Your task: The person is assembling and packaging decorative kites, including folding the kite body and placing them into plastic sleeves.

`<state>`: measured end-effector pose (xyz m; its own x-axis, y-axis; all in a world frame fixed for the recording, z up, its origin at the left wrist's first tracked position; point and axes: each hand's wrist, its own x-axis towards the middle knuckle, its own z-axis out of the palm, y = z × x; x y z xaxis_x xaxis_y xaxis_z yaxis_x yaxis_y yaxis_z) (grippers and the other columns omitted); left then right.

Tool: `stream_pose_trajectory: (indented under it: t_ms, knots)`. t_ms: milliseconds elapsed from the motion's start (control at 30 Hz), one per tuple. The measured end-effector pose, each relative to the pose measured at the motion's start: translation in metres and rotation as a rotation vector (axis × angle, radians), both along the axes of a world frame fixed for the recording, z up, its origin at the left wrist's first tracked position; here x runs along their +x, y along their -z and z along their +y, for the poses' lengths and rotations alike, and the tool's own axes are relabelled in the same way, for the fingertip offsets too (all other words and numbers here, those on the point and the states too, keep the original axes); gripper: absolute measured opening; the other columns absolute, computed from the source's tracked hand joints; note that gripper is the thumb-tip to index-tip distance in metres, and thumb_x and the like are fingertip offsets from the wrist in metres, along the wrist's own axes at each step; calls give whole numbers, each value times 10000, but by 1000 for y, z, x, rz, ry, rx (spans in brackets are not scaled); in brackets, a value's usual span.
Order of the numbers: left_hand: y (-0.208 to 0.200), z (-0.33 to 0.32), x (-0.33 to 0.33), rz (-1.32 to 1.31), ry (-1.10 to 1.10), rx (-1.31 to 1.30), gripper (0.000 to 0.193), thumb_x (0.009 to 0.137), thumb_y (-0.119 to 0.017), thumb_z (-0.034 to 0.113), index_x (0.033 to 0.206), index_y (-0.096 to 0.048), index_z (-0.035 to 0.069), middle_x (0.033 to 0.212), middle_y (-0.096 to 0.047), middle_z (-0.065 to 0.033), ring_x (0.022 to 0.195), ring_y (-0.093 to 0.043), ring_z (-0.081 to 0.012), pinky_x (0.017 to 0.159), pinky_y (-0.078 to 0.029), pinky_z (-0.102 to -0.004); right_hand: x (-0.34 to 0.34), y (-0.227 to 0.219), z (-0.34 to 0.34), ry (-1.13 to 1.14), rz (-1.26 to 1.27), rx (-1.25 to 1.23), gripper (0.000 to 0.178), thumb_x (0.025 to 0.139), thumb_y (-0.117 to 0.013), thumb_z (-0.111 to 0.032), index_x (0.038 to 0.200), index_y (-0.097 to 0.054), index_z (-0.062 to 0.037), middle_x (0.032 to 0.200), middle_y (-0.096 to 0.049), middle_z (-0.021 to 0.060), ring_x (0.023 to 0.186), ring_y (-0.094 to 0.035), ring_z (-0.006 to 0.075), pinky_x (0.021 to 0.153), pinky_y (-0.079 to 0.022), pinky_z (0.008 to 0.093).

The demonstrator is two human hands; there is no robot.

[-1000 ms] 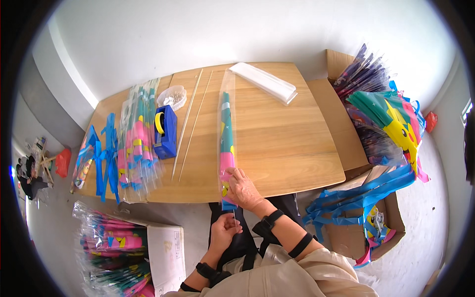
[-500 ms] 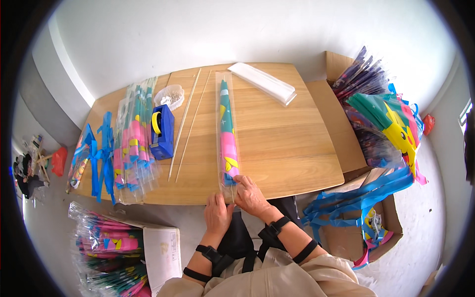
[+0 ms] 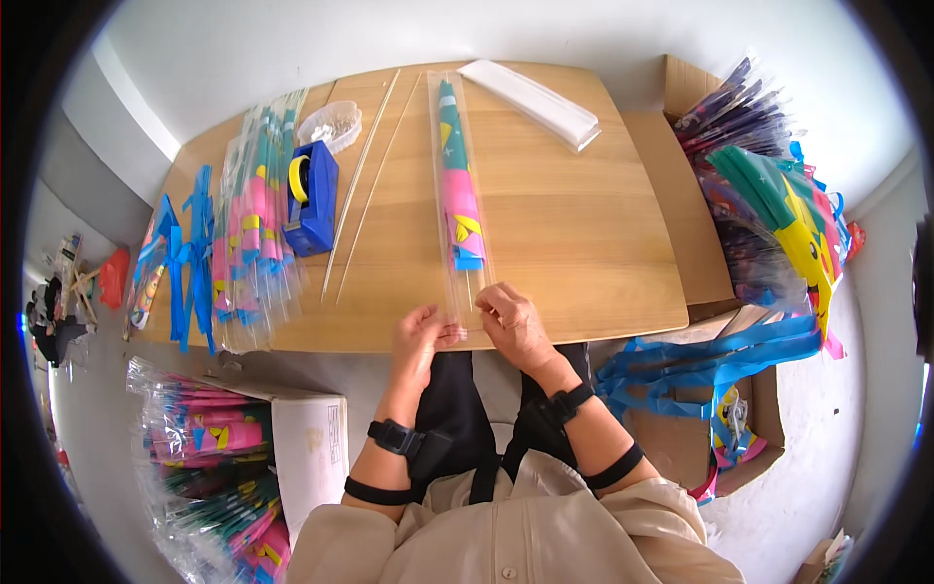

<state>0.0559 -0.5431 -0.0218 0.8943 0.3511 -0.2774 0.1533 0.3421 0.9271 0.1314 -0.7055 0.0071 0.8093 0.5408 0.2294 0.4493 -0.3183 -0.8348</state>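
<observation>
A rolled kite-like bundle (image 3: 460,200) of green, pink and blue printed fabric lies lengthwise before me inside a long clear plastic sleeve (image 3: 453,292). Thin pale sticks show below its blue end. At the sleeve's near end, by the table edge, my left hand (image 3: 418,341) is closed, thumb and fingertips pinching the plastic. My right hand (image 3: 514,329) is just right of that end, fingers curled and pressed together beside the sleeve's edge; what they pinch, if anything, is too small to make out.
On the wooden table (image 3: 574,243) are a blue tape dispenser (image 3: 313,209), two thin sticks (image 3: 362,175), a white bowl (image 3: 331,127), wrapped bundles (image 3: 255,209), blue ribbons (image 3: 197,253) and white sleeves (image 3: 533,102). Filled cartons stand lower left (image 3: 309,438) and right (image 3: 696,234).
My right hand has come off the bundle's blue end and moved to the right of the sleeve. My left fingers now pinch the sleeve's near end. The view has shifted, with the table higher in it.
</observation>
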Motion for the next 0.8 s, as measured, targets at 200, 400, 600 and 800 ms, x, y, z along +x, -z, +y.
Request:
stream_pose_trajectory:
  t_ms: [200, 400, 600, 800]
  knots:
    - [2, 2, -17, 57, 6, -191, 442, 993, -527, 348, 1096, -521, -81, 961, -670, -228, 820, -708, -285, 710, -605, -354, -25, 35, 14, 36, -114, -58, 81, 821, -624, -75, 897, -634, -48, 898, -599, 137, 877, -609, 345, 752, -513, 422]
    - [-13, 10, 10, 311, 131, 285, 325, 958, -568, 244, 885, -620, -69, 688, -667, -150, 537, -650, -198, 436, -503, -273, -17, 34, 25, 61, 24, -239, 87, 808, -655, -147, 852, -667, -73, 897, -614, 118, 898, -623, 334, 753, -517, 423]
    - [8, 18, 29, 308, 188, 647, 193, 771, -716, 103, 659, -636, -31, 598, -622, -83, 525, -575, -146, 470, -434, -289, -18, 34, 35, 69, -92, -340, 95, 802, -656, -173, 799, -655, -78, 892, -637, 109, 891, -643, 312, 733, -526, 421]
    - [11, 12, 26, 257, 174, 865, 112, 723, -665, 108, 700, -636, 2, 633, -619, -190, 604, -634, -310, 567, -484, -421, -17, 43, 37, 19, -338, -314, 125, 777, -647, -151, 765, -579, -47, 848, -607, 130, 792, -628, 337, 658, -516, 435]
